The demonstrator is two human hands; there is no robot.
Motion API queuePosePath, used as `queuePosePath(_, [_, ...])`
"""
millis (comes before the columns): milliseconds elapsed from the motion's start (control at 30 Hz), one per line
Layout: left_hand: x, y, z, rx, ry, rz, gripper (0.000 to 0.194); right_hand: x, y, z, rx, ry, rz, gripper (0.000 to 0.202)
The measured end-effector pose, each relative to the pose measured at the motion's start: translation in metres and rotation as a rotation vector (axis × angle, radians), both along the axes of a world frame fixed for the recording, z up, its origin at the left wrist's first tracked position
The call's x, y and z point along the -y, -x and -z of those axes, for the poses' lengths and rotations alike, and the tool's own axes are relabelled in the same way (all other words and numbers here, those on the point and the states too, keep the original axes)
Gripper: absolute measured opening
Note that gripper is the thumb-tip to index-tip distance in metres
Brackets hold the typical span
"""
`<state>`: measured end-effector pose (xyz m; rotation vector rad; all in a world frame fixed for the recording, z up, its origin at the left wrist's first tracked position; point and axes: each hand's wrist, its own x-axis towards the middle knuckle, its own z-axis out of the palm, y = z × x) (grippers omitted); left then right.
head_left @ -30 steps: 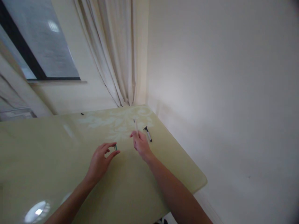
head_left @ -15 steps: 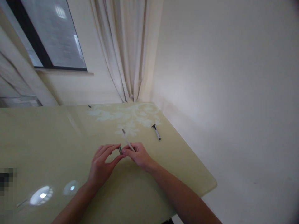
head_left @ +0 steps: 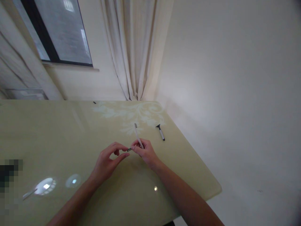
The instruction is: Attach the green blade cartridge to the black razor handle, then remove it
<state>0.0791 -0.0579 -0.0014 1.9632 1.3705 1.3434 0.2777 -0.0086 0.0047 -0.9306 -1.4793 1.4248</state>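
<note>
Left of the razor [head_left: 161,133], the right hand [head_left: 147,153] was clamped on the toothbrush [head_left: 138,135], presumably light, rigid and best gripped mid-handle, while the left hand [head_left: 108,160], pinch apart, adjoined a small dark strip [head_left: 129,149].

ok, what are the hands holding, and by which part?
Right hand: toothbrush, by the handle. It also seems to pinch one end of a small dark piece; left hand is at the other end, hold unclear.

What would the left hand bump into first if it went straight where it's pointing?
The left hand would probably meet the small dark piece by its fingertips, then the right hand; depth is hard to tell.
</note>
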Motion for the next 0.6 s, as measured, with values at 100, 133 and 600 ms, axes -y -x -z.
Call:
queuePosePath(100, [-0.001,-0.002,0.003,0.007,0.026,0.013,0.020,-0.001,-0.001,-0.001,0.003,0.017,-0.014,0.024])
queuePosePath(133, [-0.001,-0.002,0.004,0.008,0.033,0.001,0.021,0.000,-0.001,-0.001,0.004,0.023,-0.032,0.024])
queuePosePath(600, [0.000,-0.005,0.005,0.086,0.039,-0.018,0.034,-0.002,-0.004,-0.003,0.125,-0.079,-0.124,0.051])
